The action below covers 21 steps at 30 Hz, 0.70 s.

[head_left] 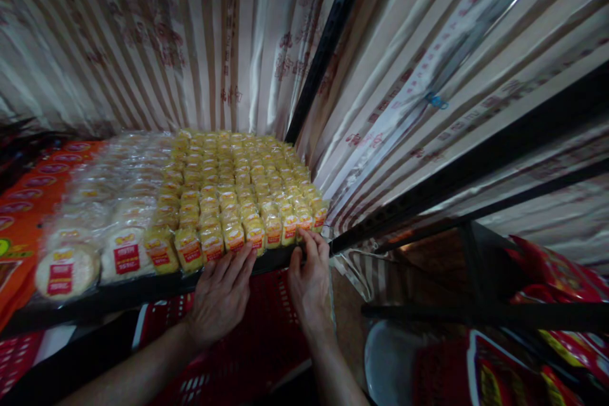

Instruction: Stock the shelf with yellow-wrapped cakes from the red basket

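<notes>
Rows of small yellow cakes in clear wrappers with red labels (228,203) stand packed on a dark shelf. My left hand (221,298) lies at the shelf's front edge, fingers stretched out, the tips against the front yellow packets near the middle. At the right end my right hand (311,273) has bent, parted fingers whose tips touch the label of a front packet (304,221). Neither hand is wrapped round a packet. Left of the yellow rows stand larger round white cakes in clear wrappers (127,254).
An orange printed package (28,216) lies at the far left of the shelf. Striped curtains (204,44) hang behind and to the right, with dark metal posts (328,32). Below is a red perforated basket (266,330). Red packages (561,273) sit at the lower right.
</notes>
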### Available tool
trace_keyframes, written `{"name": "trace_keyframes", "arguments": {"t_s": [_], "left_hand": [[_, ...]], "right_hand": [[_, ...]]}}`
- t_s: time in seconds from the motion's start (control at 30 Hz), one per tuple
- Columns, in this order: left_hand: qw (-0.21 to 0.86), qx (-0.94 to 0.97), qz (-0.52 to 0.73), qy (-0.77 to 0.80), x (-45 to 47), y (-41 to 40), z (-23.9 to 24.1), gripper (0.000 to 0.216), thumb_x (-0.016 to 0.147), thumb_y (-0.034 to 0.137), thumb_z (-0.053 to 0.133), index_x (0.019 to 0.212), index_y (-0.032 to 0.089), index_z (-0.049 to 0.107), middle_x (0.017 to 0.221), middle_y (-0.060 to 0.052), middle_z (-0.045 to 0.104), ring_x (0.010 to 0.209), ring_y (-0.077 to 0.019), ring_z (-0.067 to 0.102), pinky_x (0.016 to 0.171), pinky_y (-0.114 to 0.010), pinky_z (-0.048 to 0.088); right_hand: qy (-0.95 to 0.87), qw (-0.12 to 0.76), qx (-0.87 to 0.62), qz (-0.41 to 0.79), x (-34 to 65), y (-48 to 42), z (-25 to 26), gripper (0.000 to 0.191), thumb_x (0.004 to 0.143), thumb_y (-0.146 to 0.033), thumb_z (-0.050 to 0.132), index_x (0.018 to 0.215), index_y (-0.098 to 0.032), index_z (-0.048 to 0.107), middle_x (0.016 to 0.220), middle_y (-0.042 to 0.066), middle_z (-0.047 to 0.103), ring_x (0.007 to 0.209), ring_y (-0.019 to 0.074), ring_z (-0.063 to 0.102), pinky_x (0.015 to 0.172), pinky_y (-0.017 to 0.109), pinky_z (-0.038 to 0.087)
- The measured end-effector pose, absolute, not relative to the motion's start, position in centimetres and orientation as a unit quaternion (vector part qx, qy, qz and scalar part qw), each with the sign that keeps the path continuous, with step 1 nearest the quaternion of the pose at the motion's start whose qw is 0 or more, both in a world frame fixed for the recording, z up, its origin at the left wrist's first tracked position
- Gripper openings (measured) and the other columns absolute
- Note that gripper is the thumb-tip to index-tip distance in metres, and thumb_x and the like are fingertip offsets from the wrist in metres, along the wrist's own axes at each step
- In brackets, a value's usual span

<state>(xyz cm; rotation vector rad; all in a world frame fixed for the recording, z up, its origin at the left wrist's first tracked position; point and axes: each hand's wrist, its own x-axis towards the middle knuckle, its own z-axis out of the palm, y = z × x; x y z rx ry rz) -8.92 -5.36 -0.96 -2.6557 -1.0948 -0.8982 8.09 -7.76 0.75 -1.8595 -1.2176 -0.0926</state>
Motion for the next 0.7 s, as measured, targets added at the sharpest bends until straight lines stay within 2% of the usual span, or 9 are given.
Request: {"name": "trace_keyframes", "arguments": {"t_s": [0.17, 0.57, 0.7], "left_hand": [[0.064, -0.88, -0.302, -0.361, -8.8, -5.2, -0.8, 0.039, 0.089, 0.017, 0.035, 0.122, 0.014, 0.055, 0.128, -0.007, 0.055, 0.103, -0.0228, 0.053, 0.087, -0.038, 0.034], [0.063, -0.905, -0.273, -0.321, -9.7, -5.5, -1.9, 0.036, 0.092, 0.015, 0.035, 0.124, 0.016, 0.052, 0.129, -0.005, 0.054, 0.12, -0.021, 0.043, 0.097, -0.033, 0.034], [0.049, -0.908, -0.294, -0.294, -9.9, -5.5, -1.9, 0.033, 0.091, 0.013, 0.038, 0.117, 0.016, 0.057, 0.127, -0.006, 0.055, 0.122, -0.0221, 0.042, 0.098, -0.035, 0.035]], "right_hand": [[-0.498, 0.446, -0.743, -0.038, 8.4, -7.4, 1.1, 0.03, 0.083, -0.015, 0.037, 0.107, -0.017, 0.055, 0.107, 0.01, 0.052, 0.105, 0.0201, 0.05, 0.094, 0.042, 0.042], [-0.498, 0.446, -0.743, -0.036, 8.8, -7.3, 1.0, 0.027, 0.082, -0.019, 0.042, 0.103, -0.016, 0.057, 0.106, 0.011, 0.052, 0.103, 0.0215, 0.05, 0.093, 0.044, 0.043], [-0.497, 0.447, -0.743, -0.024, 8.8, -7.3, 1.1, 0.028, 0.082, -0.022, 0.042, 0.104, -0.015, 0.058, 0.105, 0.012, 0.052, 0.102, 0.0226, 0.051, 0.09, 0.044, 0.045]]}}
